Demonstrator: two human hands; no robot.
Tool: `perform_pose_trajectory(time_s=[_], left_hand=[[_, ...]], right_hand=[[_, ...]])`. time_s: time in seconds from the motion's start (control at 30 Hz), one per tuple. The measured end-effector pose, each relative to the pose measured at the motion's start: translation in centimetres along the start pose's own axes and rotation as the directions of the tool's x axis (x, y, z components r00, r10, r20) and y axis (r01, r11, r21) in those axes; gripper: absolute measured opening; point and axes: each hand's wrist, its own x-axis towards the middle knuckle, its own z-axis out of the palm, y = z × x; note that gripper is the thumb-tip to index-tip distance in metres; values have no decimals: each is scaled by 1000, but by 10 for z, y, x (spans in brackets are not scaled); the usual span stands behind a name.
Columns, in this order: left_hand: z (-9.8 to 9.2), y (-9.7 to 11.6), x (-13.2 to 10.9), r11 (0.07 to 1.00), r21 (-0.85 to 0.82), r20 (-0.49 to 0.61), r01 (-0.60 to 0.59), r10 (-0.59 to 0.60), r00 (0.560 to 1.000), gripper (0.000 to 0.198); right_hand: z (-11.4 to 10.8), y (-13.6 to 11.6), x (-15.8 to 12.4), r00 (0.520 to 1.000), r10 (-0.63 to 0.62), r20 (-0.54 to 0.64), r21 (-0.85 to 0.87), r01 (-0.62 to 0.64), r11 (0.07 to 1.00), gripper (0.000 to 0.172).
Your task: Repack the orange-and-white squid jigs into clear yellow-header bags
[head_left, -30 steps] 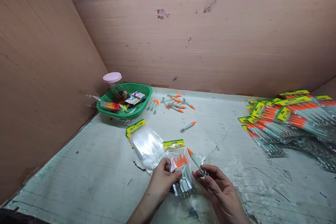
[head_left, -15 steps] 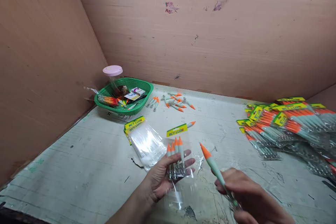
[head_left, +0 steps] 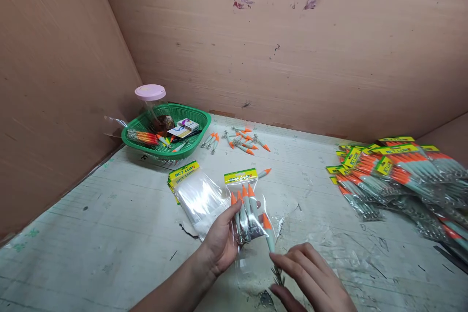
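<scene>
My left hand (head_left: 221, 239) is closed round a clear plastic bag (head_left: 245, 207) with a yellow header card; three orange-tipped pale green lures stand inside it. My right hand (head_left: 310, 280) pinches the hooked tail of one more orange-tipped lure (head_left: 268, 234), whose tip points up into the bag's open bottom edge. A stack of empty bags with yellow headers (head_left: 195, 192) lies just left of the held bag.
A green basket (head_left: 199, 129) with a pink-lidded jar (head_left: 150, 102) stands at the back left. Loose lures (head_left: 243, 142) lie beside it, and one loose lure (head_left: 264, 172) nearer. Filled packs (head_left: 398, 175) are heaped on the right. Wooden walls enclose the back and left.
My left hand lifted and turned the bag upright. My right hand drew the lure out to the right, then brought it back, tip first, to the bag's lower edge.
</scene>
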Motion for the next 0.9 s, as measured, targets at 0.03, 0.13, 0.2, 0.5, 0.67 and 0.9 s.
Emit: perform_pose_trajectory(time_s=[0.03, 0.13, 0.2, 0.5, 0.67, 0.9], left_hand=[[-1, -1, 0, 1000, -2, -8, 4, -4, 1000, 29], [-3, -1, -2, 1000, -11, -28, 13, -14, 1000, 26], [-4, 0, -2, 1000, -18, -15, 15, -15, 1000, 26], [-7, 1, -1, 999, -26, 14, 35, -34, 999, 26], [-9, 0, -1, 998, 23, 13, 51, -52, 999, 27], [-9, -3, -4, 998, 62, 31, 12, -13, 999, 25]], right_hand=[[3, 2, 1, 1000, 15, -22, -35, -15, 999, 30], [10, 4, 1, 998, 12, -63, -71, -17, 997, 28], [12, 5, 0, 999, -29, -43, -70, 26, 997, 28], [14, 7, -2, 994, 33, -100, -8, -34, 999, 29], [20, 9, -6, 991, 34, -130, -25, -37, 999, 28], [26, 8, -7, 978, 50, -201, -109, -73, 991, 37]])
